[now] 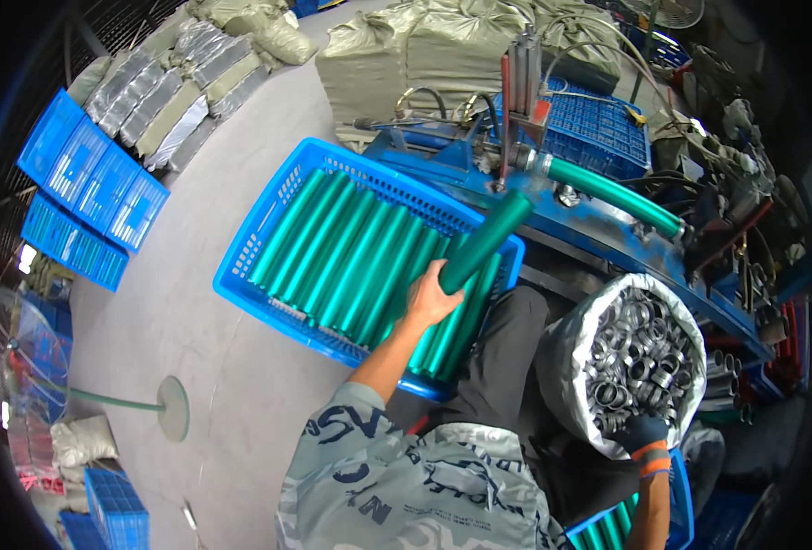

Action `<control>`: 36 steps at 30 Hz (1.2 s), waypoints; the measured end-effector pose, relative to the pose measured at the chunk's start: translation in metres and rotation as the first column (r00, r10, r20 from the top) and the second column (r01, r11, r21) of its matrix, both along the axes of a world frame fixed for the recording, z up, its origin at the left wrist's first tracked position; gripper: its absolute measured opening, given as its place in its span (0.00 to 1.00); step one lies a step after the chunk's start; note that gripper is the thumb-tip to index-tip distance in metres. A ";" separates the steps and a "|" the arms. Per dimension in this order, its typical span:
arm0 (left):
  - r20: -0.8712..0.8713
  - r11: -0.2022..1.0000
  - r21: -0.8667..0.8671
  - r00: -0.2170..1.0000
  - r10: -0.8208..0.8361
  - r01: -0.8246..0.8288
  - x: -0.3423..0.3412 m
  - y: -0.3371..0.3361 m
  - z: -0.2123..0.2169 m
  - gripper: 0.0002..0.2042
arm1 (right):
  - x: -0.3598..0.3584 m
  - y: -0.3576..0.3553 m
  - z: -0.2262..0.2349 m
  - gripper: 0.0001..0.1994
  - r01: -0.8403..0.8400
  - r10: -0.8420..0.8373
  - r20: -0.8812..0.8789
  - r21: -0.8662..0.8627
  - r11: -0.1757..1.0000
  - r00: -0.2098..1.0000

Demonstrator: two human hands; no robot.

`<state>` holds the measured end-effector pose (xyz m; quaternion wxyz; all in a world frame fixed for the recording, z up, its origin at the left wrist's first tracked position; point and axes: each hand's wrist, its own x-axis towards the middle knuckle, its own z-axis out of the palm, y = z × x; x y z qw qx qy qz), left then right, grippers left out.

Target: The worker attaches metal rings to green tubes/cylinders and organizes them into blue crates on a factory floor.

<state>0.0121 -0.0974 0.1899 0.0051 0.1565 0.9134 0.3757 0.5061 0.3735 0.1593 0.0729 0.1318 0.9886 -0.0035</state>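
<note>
While the left hand (433, 297) holds one tube (486, 238), the right hand (642, 434) is at the rings (640, 357), grip unclear; another tube (612, 191) is mounted, basket tubes (360, 266) seemingly remain.

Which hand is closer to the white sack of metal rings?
Right. The gloved right hand is at the near rim of the white sack, beside the metal rings; the left hand is farther off to its left, holding a green tube.
</note>
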 end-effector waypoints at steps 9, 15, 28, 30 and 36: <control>-0.186 0.885 -0.010 0.869 -0.459 0.465 0.064 0.094 0.127 0.38 | 0.027 0.011 0.007 0.17 -0.061 0.069 0.073 -0.101 0.993 0.995; -0.123 0.802 -0.061 0.793 -0.597 0.594 0.102 0.133 0.141 0.38 | 0.032 0.015 0.019 0.11 0.054 -0.058 0.026 0.145 0.988 0.998; -0.073 0.547 -0.200 0.545 -0.835 0.813 0.177 0.184 0.170 0.32 | 0.005 -0.048 0.063 0.53 -0.685 -0.860 0.027 -0.593 -0.423 0.509; -0.079 0.533 -0.216 0.530 -0.845 0.818 0.182 0.185 0.175 0.31 | 0.005 -0.043 0.063 0.51 -0.696 -0.874 0.025 -0.594 -0.404 0.485; -0.116 0.538 -0.231 0.526 -0.843 0.811 0.181 0.178 0.179 0.30 | 0.011 -0.046 0.108 0.51 -0.358 -0.762 -0.340 -0.921 0.152 0.551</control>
